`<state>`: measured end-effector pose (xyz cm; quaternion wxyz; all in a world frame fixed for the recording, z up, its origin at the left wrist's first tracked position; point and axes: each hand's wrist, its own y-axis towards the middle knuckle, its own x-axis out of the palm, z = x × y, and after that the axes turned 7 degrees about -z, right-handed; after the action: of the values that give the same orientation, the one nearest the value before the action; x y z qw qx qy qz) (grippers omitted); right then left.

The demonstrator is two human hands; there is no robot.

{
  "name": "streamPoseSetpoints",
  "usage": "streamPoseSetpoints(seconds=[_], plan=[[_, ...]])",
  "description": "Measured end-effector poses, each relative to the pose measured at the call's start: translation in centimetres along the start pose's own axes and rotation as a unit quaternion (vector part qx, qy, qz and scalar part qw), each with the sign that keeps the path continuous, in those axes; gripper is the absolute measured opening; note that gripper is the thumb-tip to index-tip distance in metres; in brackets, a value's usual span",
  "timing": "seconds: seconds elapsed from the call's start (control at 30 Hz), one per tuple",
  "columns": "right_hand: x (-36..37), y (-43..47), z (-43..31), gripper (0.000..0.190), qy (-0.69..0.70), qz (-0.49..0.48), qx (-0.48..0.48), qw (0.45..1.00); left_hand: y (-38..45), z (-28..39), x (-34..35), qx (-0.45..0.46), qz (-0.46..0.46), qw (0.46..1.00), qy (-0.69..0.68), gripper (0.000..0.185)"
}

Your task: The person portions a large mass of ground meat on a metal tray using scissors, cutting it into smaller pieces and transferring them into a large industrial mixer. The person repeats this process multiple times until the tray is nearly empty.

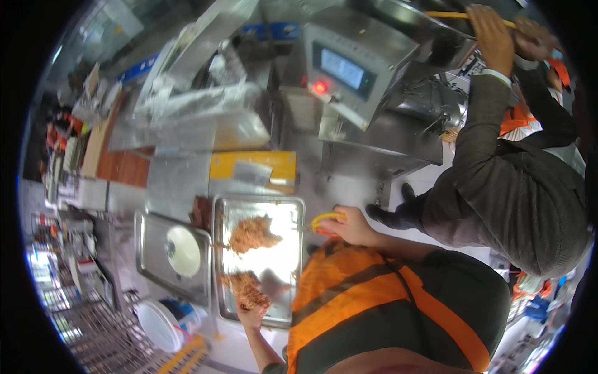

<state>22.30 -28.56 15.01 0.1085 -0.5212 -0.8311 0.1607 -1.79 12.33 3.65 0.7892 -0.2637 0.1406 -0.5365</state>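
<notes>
A shallow metal tray (293,205) lies before me, with a large piece of brown, crisp-looking food, apparently fried chicken (252,233), in it. My left hand (251,315) grips another brown, crusted piece of food (247,290) over the tray's near left corner. In my right hand (348,226), beside the tray's right edge, are scissors with yellow and orange handles (322,220); their blades point towards the tray and are hard to make out. To the left, a second metal tray (145,262) holds a pale bowl (184,252).
A lidded white bucket (161,325) stands lower left. A yellow board (285,163) lies beyond the tray. Farther off stands a machine with a lit screen (343,68). At right, a co-worker in a dark jacket (518,196) has both hands on a yellow bar.
</notes>
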Motion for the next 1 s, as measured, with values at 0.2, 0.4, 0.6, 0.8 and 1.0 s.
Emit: streamPoseSetpoints(seconds=[0.2,0.4,0.6,0.8,1.0], plan=[[-2.8,1.4,6.5,0.025,0.063,0.071,-0.086,0.992,7.6,23.8,13.2,0.249,-0.1,0.958,0.101,0.085],[-7.1,-1.4,0.6,0.032,0.147,0.11,-0.094,0.979,9.4,44.8,36.1,0.574,-0.231,0.754,0.222,0.077],[-11.0,-0.9,6.9,0.037,0.035,0.246,-0.107,0.963,9.2,54.0,57.8,0.726,-0.276,0.599,0.195,0.079],[-13.0,-2.7,3.9,0.037,0.065,0.291,-0.073,0.952,9.0,56.6,70.2,0.65,-0.297,0.467,0.52,0.062],[-15.0,-3.5,2.3,0.036,0.02,0.286,-0.006,0.958,6.3,55.2,65.6,0.665,-0.26,0.511,0.48,0.046]])
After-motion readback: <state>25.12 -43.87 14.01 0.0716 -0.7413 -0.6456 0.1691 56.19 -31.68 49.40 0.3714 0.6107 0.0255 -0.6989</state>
